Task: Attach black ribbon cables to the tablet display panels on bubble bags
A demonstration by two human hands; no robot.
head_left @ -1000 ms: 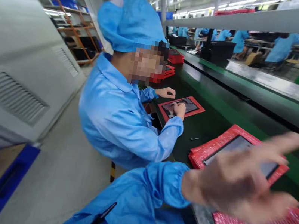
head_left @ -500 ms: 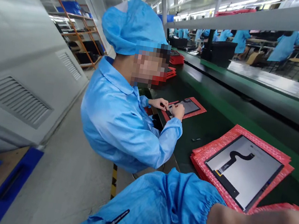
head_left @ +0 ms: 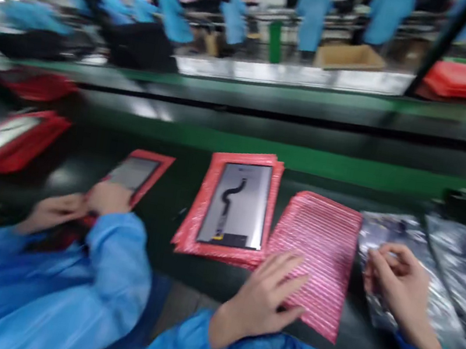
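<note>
My left hand [head_left: 264, 297] lies flat with fingers spread on the near left corner of a stack of pink bubble bags [head_left: 318, 253]. My right hand [head_left: 395, 283] rests on a stack of silver foil bags [head_left: 407, 249], its fingers curled in a pinch at the top bag; what they hold is blurred. Left of the pink stack, a grey display panel [head_left: 239, 205] with a black flex cable lies face down on a second pile of pink bags [head_left: 197, 216].
A co-worker in a blue gown [head_left: 42, 286] sits at my left, both hands on a panel on a red bag [head_left: 136, 174]. Behind runs the green conveyor belt [head_left: 306, 159]. More red stacks [head_left: 4, 138] lie far left. The picture is motion-blurred.
The view swung right from the co-worker to the bench in front of me. My left hand came down onto the pink bags and my right hand came into view on the foil bags.
</note>
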